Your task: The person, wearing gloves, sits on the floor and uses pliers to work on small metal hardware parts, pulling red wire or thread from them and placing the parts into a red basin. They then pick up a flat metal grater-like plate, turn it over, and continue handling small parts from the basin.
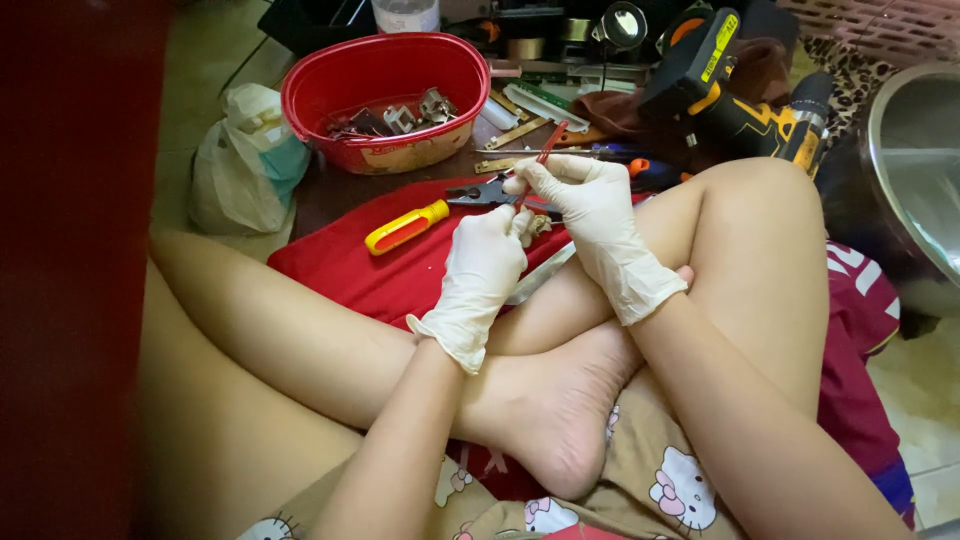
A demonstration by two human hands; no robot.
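Note:
Both my hands wear white gloves and meet above a red cloth (340,265) on the floor. My right hand (590,215) grips a thin red-handled tool (547,150) that points up and away. My left hand (485,265) is closed around a small metal part (538,225), pressed against the right hand. Black pliers (480,192) lie on the cloth just beyond my fingers. A yellow and red screwdriver (405,228) rests to their left.
A red bowl (385,70) with several metal parts stands at the back. A yellow and black drill (740,110) lies at the right, next to a steel basin (915,170). A white plastic bag (245,160) sits left. My crossed bare legs fill the foreground.

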